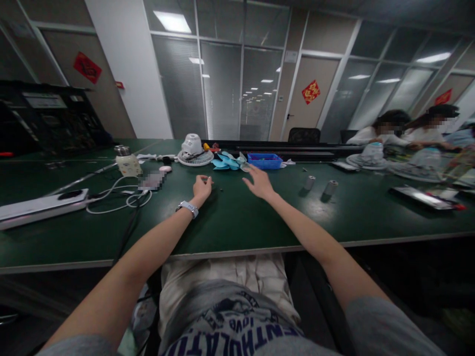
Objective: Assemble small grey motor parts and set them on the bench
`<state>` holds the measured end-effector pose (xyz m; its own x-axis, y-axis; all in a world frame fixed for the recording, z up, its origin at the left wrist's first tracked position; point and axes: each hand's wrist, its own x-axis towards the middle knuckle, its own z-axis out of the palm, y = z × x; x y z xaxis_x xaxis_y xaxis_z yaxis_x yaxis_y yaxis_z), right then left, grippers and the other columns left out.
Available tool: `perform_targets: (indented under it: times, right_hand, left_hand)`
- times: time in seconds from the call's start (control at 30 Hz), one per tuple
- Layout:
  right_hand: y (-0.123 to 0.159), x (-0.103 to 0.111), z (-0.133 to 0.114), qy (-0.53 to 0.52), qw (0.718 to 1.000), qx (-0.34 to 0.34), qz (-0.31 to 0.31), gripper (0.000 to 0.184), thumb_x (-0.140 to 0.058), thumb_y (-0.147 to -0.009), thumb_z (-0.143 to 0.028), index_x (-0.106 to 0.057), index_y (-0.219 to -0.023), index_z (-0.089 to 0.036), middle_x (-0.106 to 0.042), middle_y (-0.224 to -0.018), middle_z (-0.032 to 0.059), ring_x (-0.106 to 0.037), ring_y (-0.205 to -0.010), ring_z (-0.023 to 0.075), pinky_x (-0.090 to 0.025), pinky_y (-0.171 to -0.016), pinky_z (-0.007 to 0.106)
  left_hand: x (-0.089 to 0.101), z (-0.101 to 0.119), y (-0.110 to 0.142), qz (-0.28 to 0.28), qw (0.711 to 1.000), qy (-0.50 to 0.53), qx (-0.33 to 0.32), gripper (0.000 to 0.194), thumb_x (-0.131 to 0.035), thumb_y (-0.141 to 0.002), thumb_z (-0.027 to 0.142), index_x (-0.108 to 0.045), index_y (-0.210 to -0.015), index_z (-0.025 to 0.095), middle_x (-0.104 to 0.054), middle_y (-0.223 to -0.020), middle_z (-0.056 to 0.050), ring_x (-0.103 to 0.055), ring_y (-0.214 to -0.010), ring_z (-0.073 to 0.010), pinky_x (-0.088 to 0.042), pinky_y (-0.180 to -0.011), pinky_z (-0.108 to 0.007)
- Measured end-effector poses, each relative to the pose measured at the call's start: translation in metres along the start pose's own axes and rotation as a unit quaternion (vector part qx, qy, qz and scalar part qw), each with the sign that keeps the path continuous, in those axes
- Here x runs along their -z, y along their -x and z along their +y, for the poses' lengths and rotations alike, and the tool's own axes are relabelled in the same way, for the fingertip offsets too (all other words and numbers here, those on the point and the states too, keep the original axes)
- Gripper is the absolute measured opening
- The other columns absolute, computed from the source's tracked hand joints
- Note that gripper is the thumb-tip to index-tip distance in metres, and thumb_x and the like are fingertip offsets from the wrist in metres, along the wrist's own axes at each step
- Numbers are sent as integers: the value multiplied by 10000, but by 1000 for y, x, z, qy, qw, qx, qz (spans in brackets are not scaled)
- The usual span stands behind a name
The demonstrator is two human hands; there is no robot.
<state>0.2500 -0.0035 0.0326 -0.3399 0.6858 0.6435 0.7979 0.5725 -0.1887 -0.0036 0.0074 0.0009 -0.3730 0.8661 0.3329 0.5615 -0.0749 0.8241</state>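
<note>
Both my arms reach out over a dark green table. My left hand, with a watch on the wrist, rests on the table with its fingers curled into a loose fist; what it holds, if anything, is hidden. A tiny dark part lies just right of it. My right hand hovers with fingers spread and holds nothing, close to the blue fan blade and the blue tray. A white fan body on its round grille stands behind the left hand.
Two small grey cylinders stand to the right. A white power strip and white cables lie at left, beside a pale jar. Two people sit at the far right with other fan parts. A black chair stands behind the table.
</note>
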Motion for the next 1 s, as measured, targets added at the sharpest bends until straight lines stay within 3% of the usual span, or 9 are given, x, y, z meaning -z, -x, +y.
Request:
perform_targets:
  times: [0.07, 0.17, 0.27, 0.37, 0.5, 0.6, 0.77, 0.87, 1.0]
  right_hand:
    - [-3, -27, -32, -52, 992, 81, -79, 377, -552, -925, -308, -608, -1288, -225, -417, -1498, 98, -386, -1376, 273, -306, -1129, 477]
    - [-2, -54, -57, -97, 976, 112, -156, 320, -544, -933, -295, -660, -1228, -254, -456, -1475, 48, -425, -1357, 237, -339, -1125, 423]
    - [1, -59, -58, -127, 970, 99, -182, 292, -530, -934, -220, -694, -1176, -235, -596, -1338, 53, -548, -1245, 198, -419, -1059, 351]
    - [2, -50, -48, -120, 977, 72, -160, 287, -548, -900, -130, -731, -1092, -240, -708, -1143, 31, -648, -1074, 189, -480, -964, 325]
    - [-2, -24, -11, -50, 993, 29, -106, 312, -534, -877, -84, -747, -1027, -255, -728, -1053, 12, -664, -968, 191, -488, -901, 325]
    - [1, 11, 40, 46, 998, -42, 2, 353, -464, -889, -74, -738, -1062, -213, -713, -1097, 64, -638, -1013, 223, -438, -946, 355]
    - [26, 70, 123, 160, 934, -265, 176, 379, -388, -913, -116, -697, -1131, -134, -685, -1114, 153, -608, -1033, 264, -405, -934, 384]
    - [41, 83, 146, 169, 900, -349, 198, 379, -385, -900, -101, -708, -1093, -140, -686, -1073, 162, -610, -999, 262, -413, -889, 372]
    - [47, 80, 152, 164, 878, -418, 169, 360, -426, -874, -77, -739, -1022, -176, -702, -1006, 149, -624, -934, 264, -431, -807, 353]
  left_hand:
    - [0, -1, 0, 1, 1000, -2, -5, 188, -512, -905, 331, -513, -1036, 195, -751, -939, -105, -688, -939, -228, -459, -842, -336]
    - [-2, -2, 0, 0, 1000, -4, -12, 198, -514, -903, 325, -515, -1046, 188, -749, -942, -113, -685, -956, -231, -454, -854, -336]
    - [-3, -2, 0, -7, 1000, -8, -12, 207, -516, -900, 319, -514, -1057, 184, -747, -952, -116, -684, -947, -233, -458, -836, -336]
    - [-3, -2, 1, -14, 1000, -8, -8, 201, -522, -896, 311, -513, -1055, 188, -747, -948, -107, -687, -902, -223, -464, -796, -328]
    - [0, 0, 1, -22, 1000, -7, -4, 192, -533, -890, 307, -510, -1043, 193, -746, -948, -101, -687, -852, -213, -464, -766, -322]
    - [1, 1, 2, -30, 1000, -7, -1, 189, -536, -888, 301, -506, -1041, 195, -746, -948, -102, -684, -860, -218, -461, -769, -328]
    - [1, 2, 4, -46, 999, -14, -2, 197, -537, -890, 314, -504, -1047, 200, -745, -943, -103, -681, -882, -233, -456, -770, -338]
    - [2, 4, 5, -54, 998, -17, -3, 200, -537, -892, 317, -502, -1049, 200, -744, -945, -104, -682, -868, -234, -457, -765, -339]
    - [4, 8, 7, -53, 998, -18, -4, 196, -536, -894, 314, -499, -1048, 198, -745, -939, -103, -686, -860, -230, -457, -763, -331]
